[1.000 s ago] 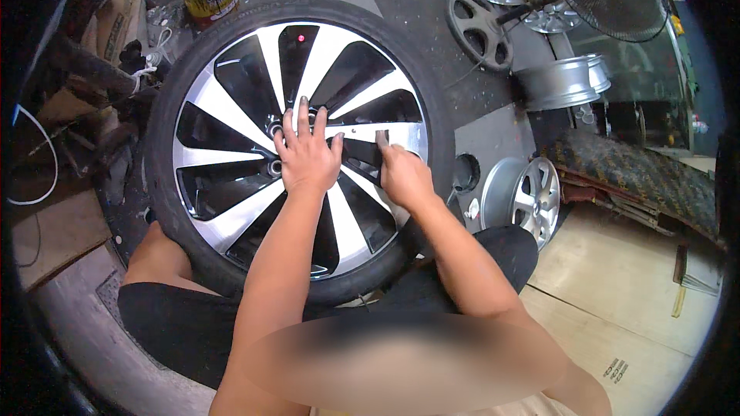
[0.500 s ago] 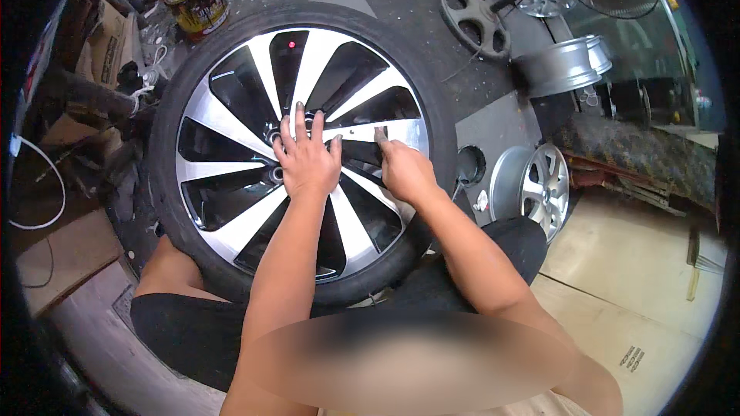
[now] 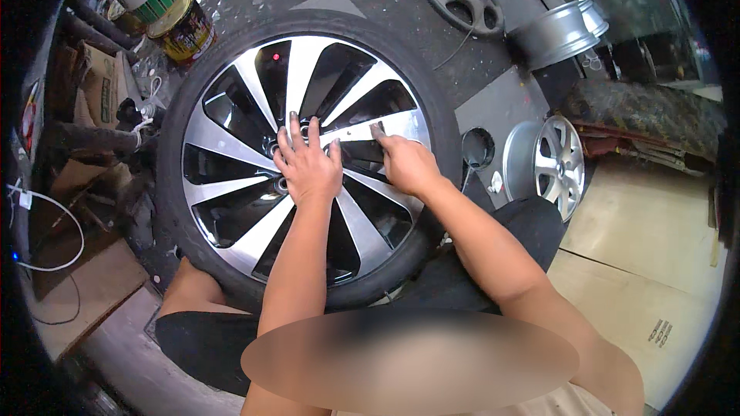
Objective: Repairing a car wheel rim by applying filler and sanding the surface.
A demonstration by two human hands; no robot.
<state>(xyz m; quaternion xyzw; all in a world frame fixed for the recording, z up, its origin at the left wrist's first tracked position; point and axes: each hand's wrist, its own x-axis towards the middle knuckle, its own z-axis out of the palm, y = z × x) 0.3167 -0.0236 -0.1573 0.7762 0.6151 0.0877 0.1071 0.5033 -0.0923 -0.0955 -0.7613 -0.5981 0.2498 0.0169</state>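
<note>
A large alloy wheel point(image 3: 262, 231) with silver and black spokes and a black tyre point(image 3: 181, 108) lies flat in front of me. My left hand point(image 3: 312, 169) rests over its centre, fingers spread and touching the hub area and spoke bases. To the right of it, my right hand point(image 3: 408, 166) is closed on a small dark-grey piece point(image 3: 377, 130), held against the silver face of a right-hand spoke. What exactly that piece is, I cannot make out.
Paint cans point(image 3: 181, 31), cardboard point(image 3: 100, 85) and a white cable point(image 3: 73, 219) are at left. Spare silver rims point(image 3: 555, 35), point(image 3: 563, 169), a five-spoke fan base point(image 3: 462, 0) and a small dark container point(image 3: 478, 146) stand at right. Pale boards point(image 3: 617, 223) lie at lower right.
The view has shifted, so the surroundings sit differently in the picture. Both hands keep much the same places on the wheel, the right one still gripping the grey piece.
</note>
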